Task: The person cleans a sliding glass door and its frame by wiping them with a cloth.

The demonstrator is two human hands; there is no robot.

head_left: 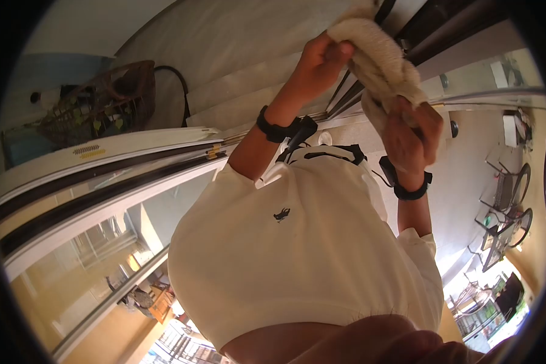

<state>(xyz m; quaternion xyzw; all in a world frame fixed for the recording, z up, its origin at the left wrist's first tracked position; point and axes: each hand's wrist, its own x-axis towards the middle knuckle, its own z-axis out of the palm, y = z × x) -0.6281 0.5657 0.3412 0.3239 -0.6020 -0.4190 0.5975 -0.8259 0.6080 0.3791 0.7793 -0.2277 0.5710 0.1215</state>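
A pale, fluffy cloth (382, 51) stretches between my two hands, bunched and folded, near the top of the view. My left hand (324, 64) grips its upper left edge, with thumb and fingers closed over the fabric. Lower down and to the right, my right hand (411, 136) is wrapped round the cloth's other end; some fingertips are hidden in the folds. The cloth's top end runs close to dark frame strips (443, 30), and I cannot tell whether they touch. Black bands with small devices sit on both wrists.
A sliding-door or window frame (103, 164) with dark and white rails runs along the left, with glass below it. Beyond it stands a woven basket (124, 91) with leafy plants. Several chairs (503, 224) appear at the right. Light tiled flooring (242, 73) lies ahead.
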